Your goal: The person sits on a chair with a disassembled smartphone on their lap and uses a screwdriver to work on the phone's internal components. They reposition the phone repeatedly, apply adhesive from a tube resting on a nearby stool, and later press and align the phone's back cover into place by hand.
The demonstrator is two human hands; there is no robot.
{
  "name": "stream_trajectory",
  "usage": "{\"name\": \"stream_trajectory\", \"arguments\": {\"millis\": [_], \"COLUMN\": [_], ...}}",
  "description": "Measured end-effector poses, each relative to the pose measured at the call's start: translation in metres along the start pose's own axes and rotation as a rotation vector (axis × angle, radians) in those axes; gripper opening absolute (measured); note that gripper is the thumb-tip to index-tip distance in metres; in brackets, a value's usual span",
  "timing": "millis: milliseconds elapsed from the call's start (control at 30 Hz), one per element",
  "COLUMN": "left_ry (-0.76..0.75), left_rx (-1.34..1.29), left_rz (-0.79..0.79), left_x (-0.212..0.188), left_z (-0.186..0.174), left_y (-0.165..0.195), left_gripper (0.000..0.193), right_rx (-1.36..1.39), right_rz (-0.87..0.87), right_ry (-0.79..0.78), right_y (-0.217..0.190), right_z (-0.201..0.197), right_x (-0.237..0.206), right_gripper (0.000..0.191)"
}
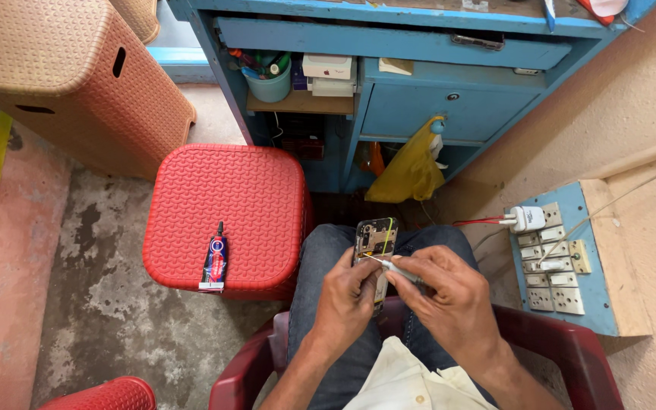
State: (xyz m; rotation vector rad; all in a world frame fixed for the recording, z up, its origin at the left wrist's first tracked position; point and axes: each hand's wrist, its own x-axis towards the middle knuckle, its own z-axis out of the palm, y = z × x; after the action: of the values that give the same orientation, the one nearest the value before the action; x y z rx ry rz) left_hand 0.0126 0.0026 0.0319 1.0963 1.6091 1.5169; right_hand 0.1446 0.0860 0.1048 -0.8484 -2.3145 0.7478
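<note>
Here, L hand (347, 292) gripped opened phone (376, 241) over lap; R hand (449, 292) pinched a tool (389, 263). Red stool (225, 212) w/ glue tube (215, 263) stood on stained concrete floor (104, 304), by blue desk (411, 83).

Opened phone (376, 243): bare metal and circuit parts, dull sheen, held in left hand (349, 294); slim tool (398, 267) in right hand (449, 298), pale smooth plastic. Red stool (225, 212): moulded plastic, woven-pattern relief, semi-matt; glue tube (215, 263) on it, glossy. Floor (108, 304): rough, stained concrete; cabinet (419, 99): painted blue wood, worn.
</note>
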Motion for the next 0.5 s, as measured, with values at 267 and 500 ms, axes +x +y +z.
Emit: {"name": "stream_trajectory", "arguments": {"millis": [267,500], "left_ry": [0.034,0.022], "left_rx": [0.076,0.095], "left_rz": [0.098,0.067], "left_x": [0.001,-0.0005], "left_z": [0.0015,0.0015], "left_y": [0.0012,-0.0028], "left_gripper": [0.024,0.025], "right_rx": [-0.005,-0.057], "right_rz": [0.0,-0.095], "right_ry": [-0.021,-0.014], "right_y": [0.0016,0.0014], "right_z": [0.0035,0.0059], "right_x": [0.0035,0.0027], "right_gripper": [0.024,0.026]}}
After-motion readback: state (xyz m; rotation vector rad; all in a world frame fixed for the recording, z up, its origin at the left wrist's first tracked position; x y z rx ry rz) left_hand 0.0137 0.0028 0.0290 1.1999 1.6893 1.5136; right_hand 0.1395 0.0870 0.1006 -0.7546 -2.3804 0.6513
